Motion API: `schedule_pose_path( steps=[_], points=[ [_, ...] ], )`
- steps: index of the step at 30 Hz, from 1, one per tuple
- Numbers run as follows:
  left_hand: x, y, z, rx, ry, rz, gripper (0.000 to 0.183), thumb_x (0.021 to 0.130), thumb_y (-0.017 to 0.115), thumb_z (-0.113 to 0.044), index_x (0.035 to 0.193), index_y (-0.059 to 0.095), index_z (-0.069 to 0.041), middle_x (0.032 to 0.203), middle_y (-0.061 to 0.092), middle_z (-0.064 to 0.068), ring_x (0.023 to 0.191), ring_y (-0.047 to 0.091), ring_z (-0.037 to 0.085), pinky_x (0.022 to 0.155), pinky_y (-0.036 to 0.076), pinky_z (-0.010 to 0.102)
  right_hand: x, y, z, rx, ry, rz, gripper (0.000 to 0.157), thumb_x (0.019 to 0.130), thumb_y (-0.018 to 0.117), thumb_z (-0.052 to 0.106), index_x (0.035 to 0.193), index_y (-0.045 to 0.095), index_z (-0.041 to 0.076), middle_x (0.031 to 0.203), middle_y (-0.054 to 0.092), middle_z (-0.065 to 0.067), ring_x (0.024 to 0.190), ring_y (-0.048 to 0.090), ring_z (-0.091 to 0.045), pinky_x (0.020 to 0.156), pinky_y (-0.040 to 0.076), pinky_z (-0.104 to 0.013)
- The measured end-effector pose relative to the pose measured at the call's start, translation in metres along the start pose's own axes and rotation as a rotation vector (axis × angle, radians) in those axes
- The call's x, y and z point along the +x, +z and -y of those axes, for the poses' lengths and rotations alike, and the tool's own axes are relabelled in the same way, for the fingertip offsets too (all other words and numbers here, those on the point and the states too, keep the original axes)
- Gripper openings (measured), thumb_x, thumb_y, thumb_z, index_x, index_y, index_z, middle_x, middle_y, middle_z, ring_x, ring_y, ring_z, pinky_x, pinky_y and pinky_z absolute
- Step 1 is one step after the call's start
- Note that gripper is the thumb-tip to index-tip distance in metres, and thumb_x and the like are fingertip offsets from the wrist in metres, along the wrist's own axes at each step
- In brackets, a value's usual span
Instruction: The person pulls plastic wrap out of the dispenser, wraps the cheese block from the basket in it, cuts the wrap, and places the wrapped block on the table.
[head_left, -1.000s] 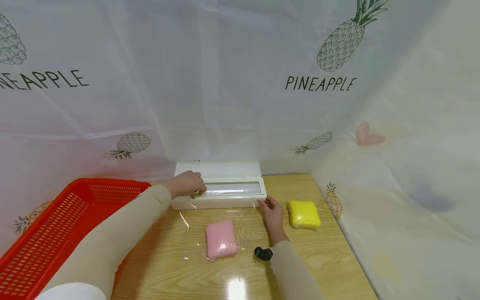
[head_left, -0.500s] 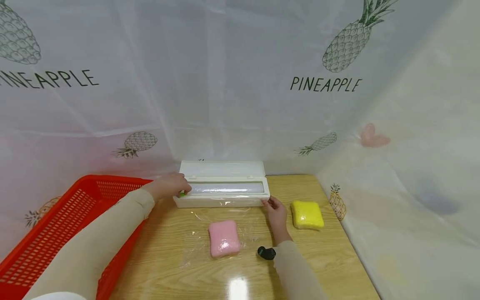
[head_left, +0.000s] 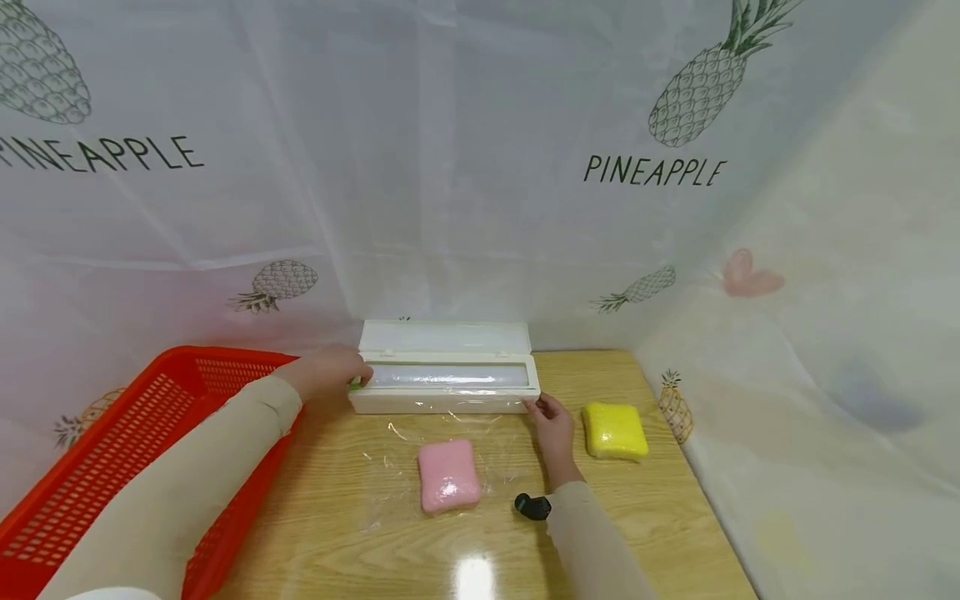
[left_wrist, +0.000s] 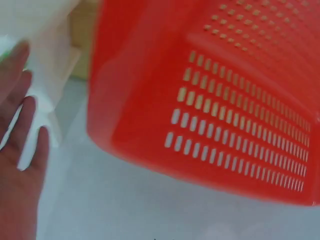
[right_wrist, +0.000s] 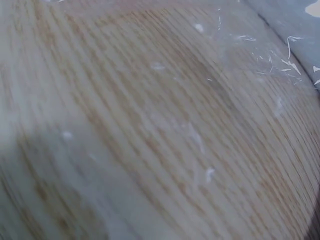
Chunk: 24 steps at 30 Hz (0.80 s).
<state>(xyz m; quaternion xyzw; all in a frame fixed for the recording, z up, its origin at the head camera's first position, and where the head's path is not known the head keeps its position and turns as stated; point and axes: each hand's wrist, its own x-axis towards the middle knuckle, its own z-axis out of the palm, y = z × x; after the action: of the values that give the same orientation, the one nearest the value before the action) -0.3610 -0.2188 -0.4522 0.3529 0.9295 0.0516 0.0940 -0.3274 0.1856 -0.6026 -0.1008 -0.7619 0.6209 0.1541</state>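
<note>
A white cling film dispenser (head_left: 446, 403) sits at the back of the table, its lid (head_left: 444, 336) raised and a film roll (head_left: 450, 376) showing inside. At its left end my left hand (head_left: 330, 372) pinches the small green slide cutter (head_left: 355, 384); the left wrist view catches those fingers and a bit of green. With thumb and fingers, my right hand (head_left: 553, 430) grips the dispenser's front right corner. Clear cling film (right_wrist: 245, 55) spreads over the wood in front, beneath a pink, wrapped, pillow-shaped block (head_left: 448, 477). Neither right fingers nor dispenser appear in the right wrist view.
A red perforated plastic basket (left_wrist: 150, 110) stands along the left side, under my left forearm. A yellow wrapped block (head_left: 615, 431) lies right of my right hand. Behind the table hangs a pineapple-printed sheet (head_left: 450, 208). A black wrist camera (head_left: 532, 506) sits at my right sleeve.
My left hand has slid leftward along the dispenser with the green cutter, reaching the left end. My right hand keeps its grip at the right corner. The view has shifted slightly.
</note>
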Motion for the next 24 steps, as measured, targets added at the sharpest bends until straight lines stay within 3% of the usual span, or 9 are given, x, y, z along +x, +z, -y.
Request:
schedule_pose_path(
  steps=[2, 7, 14, 18, 24],
  points=[
    [0.001, -0.002, -0.001, -0.017, -0.033, 0.025, 0.019, 0.082, 0.071, -0.001, 0.097, 0.069, -0.013, 0.089, 0.061, 0.001, 0.080, 0.053, 0.021, 0.077, 0.049, 0.038, 0.000, -0.001, -0.001, 0.003, 0.007, -0.002, 0.040, 0.086, 0.077, 0.022, 0.115, 0.068, -0.003, 0.101, 0.070, -0.015, 0.086, 0.063, -0.014, 0.070, 0.050, -0.017],
    [0.011, 0.000, -0.009, 0.023, 0.027, -0.011, 0.042, 0.076, 0.084, -0.016, 0.113, 0.067, -0.011, 0.099, 0.064, 0.008, 0.090, 0.059, 0.025, 0.084, 0.050, 0.042, 0.000, -0.001, -0.003, 0.017, 0.010, -0.013, 0.039, 0.085, 0.077, 0.021, 0.114, 0.069, -0.004, 0.099, 0.070, -0.013, 0.083, 0.062, -0.010, 0.069, 0.049, -0.016],
    [0.029, 0.015, -0.036, -0.026, 0.013, -0.123, 0.047, 0.075, 0.085, -0.023, 0.115, 0.064, -0.010, 0.102, 0.064, 0.007, 0.095, 0.058, 0.027, 0.087, 0.048, 0.044, -0.001, 0.001, 0.002, 0.038, 0.031, 0.013, 0.042, 0.085, 0.077, 0.023, 0.116, 0.068, -0.003, 0.101, 0.070, -0.013, 0.084, 0.062, -0.010, 0.069, 0.049, -0.017],
    [0.043, 0.029, -0.053, -0.003, 0.026, -0.210, 0.046, 0.074, 0.086, -0.026, 0.112, 0.064, -0.012, 0.100, 0.063, 0.003, 0.093, 0.058, 0.025, 0.082, 0.049, 0.042, 0.000, -0.001, 0.003, 0.008, 0.030, 0.003, 0.041, 0.086, 0.076, 0.023, 0.117, 0.068, -0.002, 0.103, 0.069, -0.014, 0.087, 0.062, -0.014, 0.069, 0.049, -0.017],
    [0.053, 0.042, -0.066, -0.009, 0.004, -0.296, 0.041, 0.075, 0.084, -0.018, 0.109, 0.063, -0.010, 0.096, 0.063, 0.005, 0.089, 0.061, 0.026, 0.079, 0.051, 0.040, -0.001, -0.001, 0.010, 0.040, 0.073, 0.033, 0.043, 0.087, 0.076, 0.020, 0.119, 0.065, -0.006, 0.103, 0.068, -0.013, 0.087, 0.061, -0.011, 0.072, 0.051, -0.018]
  ],
)
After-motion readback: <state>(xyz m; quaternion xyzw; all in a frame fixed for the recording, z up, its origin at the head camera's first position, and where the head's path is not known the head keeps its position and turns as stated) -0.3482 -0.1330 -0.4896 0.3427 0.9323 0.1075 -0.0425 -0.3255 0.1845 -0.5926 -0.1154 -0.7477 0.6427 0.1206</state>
